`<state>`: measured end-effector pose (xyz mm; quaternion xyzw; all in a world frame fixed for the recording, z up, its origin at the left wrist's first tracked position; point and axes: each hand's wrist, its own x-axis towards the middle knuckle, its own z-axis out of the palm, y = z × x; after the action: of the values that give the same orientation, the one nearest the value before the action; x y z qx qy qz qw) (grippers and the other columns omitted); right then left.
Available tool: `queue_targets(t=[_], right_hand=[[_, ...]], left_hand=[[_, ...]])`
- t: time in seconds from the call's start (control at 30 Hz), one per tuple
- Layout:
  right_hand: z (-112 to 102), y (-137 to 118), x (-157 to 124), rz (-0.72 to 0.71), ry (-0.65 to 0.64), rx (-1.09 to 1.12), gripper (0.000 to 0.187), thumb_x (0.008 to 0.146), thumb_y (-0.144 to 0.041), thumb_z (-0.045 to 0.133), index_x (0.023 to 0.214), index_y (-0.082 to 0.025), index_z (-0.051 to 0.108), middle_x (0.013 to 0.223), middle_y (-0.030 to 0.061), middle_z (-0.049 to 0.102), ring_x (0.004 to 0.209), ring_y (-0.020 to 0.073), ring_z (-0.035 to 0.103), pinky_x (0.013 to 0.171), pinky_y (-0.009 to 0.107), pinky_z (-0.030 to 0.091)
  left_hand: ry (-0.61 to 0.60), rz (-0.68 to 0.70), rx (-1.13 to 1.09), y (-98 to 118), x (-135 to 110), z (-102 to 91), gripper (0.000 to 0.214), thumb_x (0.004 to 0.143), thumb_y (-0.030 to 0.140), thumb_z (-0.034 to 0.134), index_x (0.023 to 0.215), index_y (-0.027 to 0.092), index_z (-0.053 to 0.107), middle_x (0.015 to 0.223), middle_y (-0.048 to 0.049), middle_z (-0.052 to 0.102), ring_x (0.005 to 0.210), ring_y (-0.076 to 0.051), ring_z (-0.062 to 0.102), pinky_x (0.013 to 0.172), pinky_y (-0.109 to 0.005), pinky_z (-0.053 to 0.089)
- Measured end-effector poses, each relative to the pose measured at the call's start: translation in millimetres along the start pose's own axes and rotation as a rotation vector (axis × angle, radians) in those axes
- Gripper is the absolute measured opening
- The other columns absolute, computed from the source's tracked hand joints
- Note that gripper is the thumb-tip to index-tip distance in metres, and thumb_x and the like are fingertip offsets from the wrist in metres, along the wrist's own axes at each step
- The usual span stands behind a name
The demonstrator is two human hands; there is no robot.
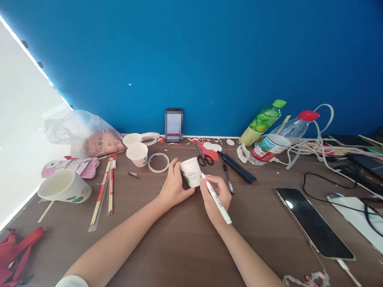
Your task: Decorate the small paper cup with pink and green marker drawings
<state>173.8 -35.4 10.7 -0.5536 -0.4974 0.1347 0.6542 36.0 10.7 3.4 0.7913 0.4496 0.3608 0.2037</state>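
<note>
A white paper cup [192, 172] with green leaf print stands slightly tilted in the middle of the table, its printed side facing me. My left hand [175, 183] is wrapped round its left side, the thumb near the base. In my right hand [220, 195] is a white acrylic marker [220, 204] with a pink tip end, pinched between thumb and fingers. The marker's tip end is at the cup's right side; whether it touches cannot be made out. Behind the cup lie black-handled scissors [205, 159] on a piece of red paper [213, 153].
More paper cups [137, 155] and tape rolls [158, 163] stand behind left. A cup stack [67, 187] and wrapped chopsticks [101, 193] lie left. A phone [314, 221], a black pen [228, 177] and bottles [263, 123] are right. Another phone [174, 124] leans on the blue wall.
</note>
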Motion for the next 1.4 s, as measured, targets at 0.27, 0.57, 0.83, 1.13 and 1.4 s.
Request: queue_targets(t=[0.27, 0.57, 0.83, 1.13, 1.4], right_hand=[[-2, -4, 1, -0.019, 0.006, -0.057, 0.007, 0.08, -0.027, 0.067, 0.085, -0.022, 0.067, 0.086, 0.004, 0.067, 0.082, 0.0199, 0.067, 0.073, 0.035, 0.057], [-3, -11, 1, 0.179, -0.007, -0.004, 0.02, 0.075, -0.036, 0.072, 0.09, -0.021, 0.074, 0.09, 0.0079, 0.077, 0.08, 0.0237, 0.073, 0.075, 0.039, 0.059], [-6, -15, 4, 0.14, -0.025, 0.039, 0.019, 0.077, -0.03, 0.069, 0.092, -0.02, 0.072, 0.079, 0.0062, 0.075, 0.071, 0.0211, 0.072, 0.067, 0.034, 0.06], [-5, -7, 2, 0.026, -0.062, 0.027, 0.004, 0.076, -0.024, 0.067, 0.077, -0.021, 0.067, 0.088, 0.0077, 0.073, 0.088, 0.0239, 0.072, 0.074, 0.036, 0.058], [-4, -7, 2, 0.034, -0.057, -0.002, 0.005, 0.075, -0.025, 0.067, 0.077, -0.021, 0.067, 0.087, 0.0072, 0.074, 0.087, 0.0246, 0.072, 0.074, 0.038, 0.058]], left_hand=[[-0.037, 0.001, -0.001, -1, 0, 0.7, 0.1, 0.073, 0.027, 0.068, 0.147, 0.015, 0.001, 0.15, -0.0258, 0.024, 0.144, -0.041, 0.023, 0.113, -0.061, 0.03], [-0.013, 0.022, -0.006, 3, 2, -4.4, 0.091, 0.072, 0.02, 0.067, 0.145, 0.02, 0.014, 0.147, -0.0206, 0.026, 0.143, -0.037, 0.025, 0.113, -0.057, 0.032], [0.007, 0.03, 0.018, 1, 2, -1.6, 0.091, 0.072, 0.017, 0.066, 0.145, 0.021, 0.011, 0.144, -0.0197, 0.033, 0.141, -0.037, 0.03, 0.112, -0.057, 0.034], [-0.003, 0.031, 0.011, 0, 2, -1.4, 0.092, 0.073, 0.018, 0.067, 0.145, 0.018, 0.01, 0.14, -0.0206, 0.034, 0.136, -0.036, 0.037, 0.108, -0.054, 0.04], [-0.003, 0.039, 0.017, 0, 2, -1.2, 0.093, 0.073, 0.018, 0.067, 0.146, 0.02, 0.009, 0.14, -0.0195, 0.034, 0.135, -0.036, 0.037, 0.108, -0.054, 0.039]])
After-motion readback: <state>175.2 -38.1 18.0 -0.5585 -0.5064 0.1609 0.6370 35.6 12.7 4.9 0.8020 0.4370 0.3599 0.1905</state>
